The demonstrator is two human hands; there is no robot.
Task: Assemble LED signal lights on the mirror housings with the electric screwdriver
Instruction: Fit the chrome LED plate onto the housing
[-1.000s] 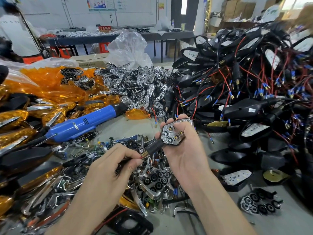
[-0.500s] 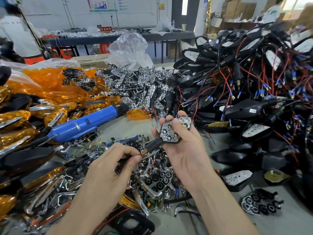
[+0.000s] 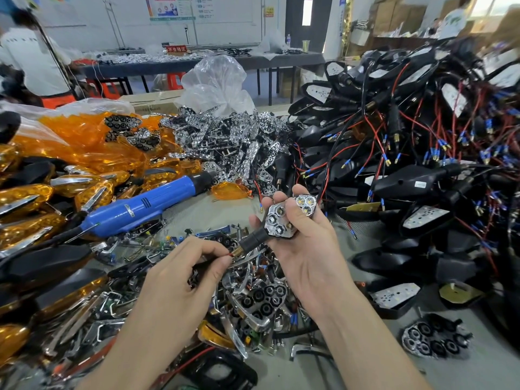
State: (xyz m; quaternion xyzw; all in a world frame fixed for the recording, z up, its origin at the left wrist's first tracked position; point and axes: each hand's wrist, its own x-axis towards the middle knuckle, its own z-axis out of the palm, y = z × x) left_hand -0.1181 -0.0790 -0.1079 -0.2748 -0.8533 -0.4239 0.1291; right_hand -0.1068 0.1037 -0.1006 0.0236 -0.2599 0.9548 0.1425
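Observation:
My right hand [image 3: 306, 249] grips an LED signal light [image 3: 284, 219] with a chrome reflector face and a black stem that points down-left; the thumb lies across its face. My left hand [image 3: 185, 277] pinches the red and black wires at the brass end of that stem. The blue electric screwdriver [image 3: 140, 206] lies untouched on the table to the left, beyond my left hand. A tall heap of black mirror housings [image 3: 408, 153] with red and black wires fills the right side.
Chrome reflectors [image 3: 230, 144] are piled at centre back, with orange lenses [image 3: 76, 142] and finished amber lights at the left. Loose chrome trim and black parts [image 3: 253, 299] lie under my hands. A clear plastic bag [image 3: 219, 83] stands behind. A person stands at far left.
My right hand has lifted the signal light slightly up and to the right, tilting its face more toward me. My left hand keeps its pinch on the wires at the stem end.

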